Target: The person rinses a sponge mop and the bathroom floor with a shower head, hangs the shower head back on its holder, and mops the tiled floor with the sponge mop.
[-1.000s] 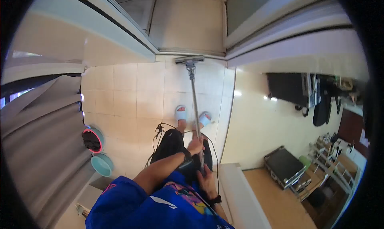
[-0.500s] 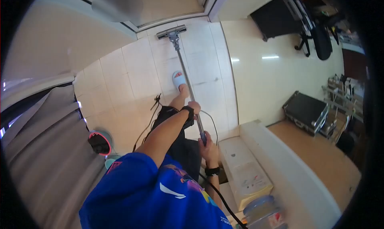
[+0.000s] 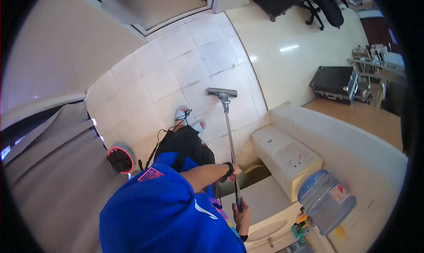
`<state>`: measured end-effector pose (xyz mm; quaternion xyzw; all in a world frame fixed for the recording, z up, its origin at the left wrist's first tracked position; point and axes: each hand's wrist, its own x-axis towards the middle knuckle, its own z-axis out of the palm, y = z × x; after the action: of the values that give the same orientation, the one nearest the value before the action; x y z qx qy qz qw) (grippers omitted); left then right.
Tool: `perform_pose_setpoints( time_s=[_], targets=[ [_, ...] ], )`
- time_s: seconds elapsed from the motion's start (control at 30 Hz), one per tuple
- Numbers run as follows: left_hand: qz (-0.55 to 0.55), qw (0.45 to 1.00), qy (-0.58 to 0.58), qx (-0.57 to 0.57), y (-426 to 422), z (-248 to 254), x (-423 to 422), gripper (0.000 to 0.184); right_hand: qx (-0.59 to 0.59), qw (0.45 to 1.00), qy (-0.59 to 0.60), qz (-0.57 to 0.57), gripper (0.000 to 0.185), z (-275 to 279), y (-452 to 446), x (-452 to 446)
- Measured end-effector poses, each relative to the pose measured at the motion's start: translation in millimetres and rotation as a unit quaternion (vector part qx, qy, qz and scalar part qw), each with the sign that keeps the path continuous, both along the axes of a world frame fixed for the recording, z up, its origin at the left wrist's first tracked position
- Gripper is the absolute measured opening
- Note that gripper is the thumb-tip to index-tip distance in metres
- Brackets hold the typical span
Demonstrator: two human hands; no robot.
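Note:
A mop [image 3: 230, 136] with a long metal pole stands slanted, its wide grey head [image 3: 222, 93] resting on the tiled floor in front of me. My left hand [image 3: 235, 171], with a black band at the wrist, is closed around the middle of the pole. At the dark grip on the pole's near end, my right hand [image 3: 241, 215] is wrapped around the handle. Both of my feet, in light slippers [image 3: 199, 125], are on the tiles left of the pole.
A white water dispenser [image 3: 287, 155] lies on the right beside a low wall, with a large clear bottle [image 3: 327, 202] near it. A pink-rimmed bucket [image 3: 121, 158] sits left by a grey curtain [image 3: 57, 178]. Beyond the wall are a black case [image 3: 334, 85] and an office chair [image 3: 324, 12].
The mop head has come back from near the doorway toward me and shifted right. Both hands have moved down with the pole. My feet now stand close together, and the view has turned.

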<state>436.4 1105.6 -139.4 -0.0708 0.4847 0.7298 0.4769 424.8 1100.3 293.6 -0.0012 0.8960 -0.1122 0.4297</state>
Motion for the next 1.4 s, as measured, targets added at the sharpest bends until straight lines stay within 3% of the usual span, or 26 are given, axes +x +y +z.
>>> perform_pose_setpoints(
  time_s=[0.07, 0.1, 0.2, 0.23, 0.27, 0.3, 0.4, 0.47, 0.63, 0.67, 0.73, 0.83, 0.87, 0.93, 0.97, 1.0, 1.07, 1.1, 1.13, 1.17, 1.2, 1.23, 1.27, 1.33, 1.37, 1.4],
  targets=[
    [0.039, 0.977, -0.206, 0.021, -16.3, 49.6, 6.1, 0.021, -0.009, 0.998, 0.047, 0.028, 0.051, 2.8, 9.5, 26.6],
    [0.024, 0.978, -0.204, 0.021, -25.5, 62.5, 11.5, 0.021, -0.016, 0.993, 0.093, 0.068, 0.054, 2.4, 12.7, 38.6],
    [0.101, 0.937, -0.33, 0.052, -54.1, 90.1, 29.4, 0.011, -0.079, 0.994, 0.071, -0.009, 0.053, -15.5, 17.3, 63.0],
    [0.166, 0.951, -0.261, -0.019, -77.7, 112.7, 36.1, 0.016, -0.073, 0.996, 0.028, -0.034, 0.053, -15.7, 12.2, 59.2],
    [0.155, 0.954, -0.256, -0.026, -73.5, 90.5, 37.0, 0.016, -0.077, 0.995, 0.033, -0.045, 0.053, -30.1, 24.0, 58.5],
    [0.141, 0.989, -0.035, -0.033, -56.7, 51.3, 45.3, 0.018, -0.116, 0.992, 0.049, -0.03, 0.053, -47.8, 40.1, 63.6],
    [0.104, 0.993, 0.057, 0.024, -123.9, 113.5, 32.9, 0.027, -0.14, 0.988, 0.062, -0.007, 0.052, -45.3, 25.7, 64.7],
    [0.153, 0.95, -0.273, 0.011, -146.6, 136.6, 16.8, 0.026, -0.125, 0.99, 0.065, 0.006, 0.051, -38.4, -0.9, 57.8],
    [0.133, 0.955, -0.258, 0.05, -203.9, 151.3, 25.8, 0.028, -0.109, 0.987, 0.0, -0.115, 0.046, -9.7, -71.6, 55.3],
    [0.147, 0.953, -0.246, 0.092, -224.4, 158.4, 22.3, 0.027, -0.122, 0.976, -0.036, -0.177, 0.047, -2.9, -90.2, 53.9],
    [0.123, 0.968, -0.215, -0.043, -276.2, 203.0, 9.9, 0.028, -0.224, 0.912, -0.117, -0.324, 0.05, 21.0, -137.6, 44.6],
    [0.086, 0.974, -0.134, -0.161, -344.4, 254.6, -30.5, 0.027, -0.397, 0.812, -0.178, -0.389, 0.045, 40.4, -186.0, 19.0],
    [0.075, 0.975, -0.126, -0.165, -358.7, 243.5, -38.7, 0.027, -0.46, 0.761, -0.184, -0.419, 0.046, 42.9, -198.1, 11.3],
    [0.239, 0.955, -0.172, -0.044, -379.5, 203.5, -53.7, 0.031, -0.505, 0.723, -0.154, -0.446, 0.048, 35.0, -217.8, -2.8],
    [0.229, 0.958, -0.167, -0.049, -390.4, 203.2, -60.1, 0.031, -0.538, 0.695, -0.145, -0.455, 0.046, 40.1, -227.2, -13.6],
    [0.224, 0.966, -0.101, -0.08, -402.2, 202.8, -70.3, 0.034, -0.569, 0.667, -0.135, -0.461, 0.043, 45.9, -238.9, -24.9],
    [0.214, 0.97, -0.025, -0.111, -417.2, 195.1, -91.9, 0.039, -0.574, 0.675, -0.08, -0.456, 0.039, 50.9, -256.4, -42.5],
    [0.125, 0.944, 0.203, -0.23, -420.3, 188.5, -94.7, 0.042, -0.569, 0.687, -0.033, -0.451, 0.035, 51.7, -261.2, -50.9],
    [0.027, 0.848, 0.415, -0.33, -419.6, 183.6, -98.4, 0.047, -0.572, 0.682, -0.03, -0.455, 0.035, 47.7, -260.8, -60.3],
    [0.019, 0.847, 0.418, -0.329, -417.7, 197.3, -103.6, 0.047, -0.48, 0.813, 0.108, -0.312, 0.033, 40.1, -260.4, -69.2],
    [0.018, 0.839, 0.405, -0.364, -411.1, 212.7, -106.2, 0.054, -0.354, 0.892, 0.237, -0.151, 0.03, 36.3, -260.2, -79.6],
    [0.018, 0.83, 0.391, -0.398, -405.7, 224.3, -112.1, 0.061, -0.318, 0.883, 0.333, -0.092, 0.017, 43.4, -264.8, -94.5],
    [0.012, 0.827, 0.395, -0.399, -401.2, 220.5, -120.0, 0.061, -0.32, 0.881, 0.336, -0.099, 0.017, 43.9, -266.9, -114.0],
    [0.053, 0.818, 0.446, -0.359, -391.8, 206.7, -134.6, 0.048, -0.353, 0.821, 0.448, 0.004, 0.01, 40.8, -267.9, -141.0],
    [0.117, 0.806, 0.505, -0.288, -387.9, 204.1, -148.8, 0.029, -0.362, 0.797, 0.483, 0.037, 0.008, 37.6, -267.9, -148.6],
    [0.116, 0.802, 0.509, -0.291, -385.4, 203.1, -163.1, 0.029, -0.452, 0.81, 0.372, -0.037, 0.01, 25.3, -268.2, -160.3]
  ],
)
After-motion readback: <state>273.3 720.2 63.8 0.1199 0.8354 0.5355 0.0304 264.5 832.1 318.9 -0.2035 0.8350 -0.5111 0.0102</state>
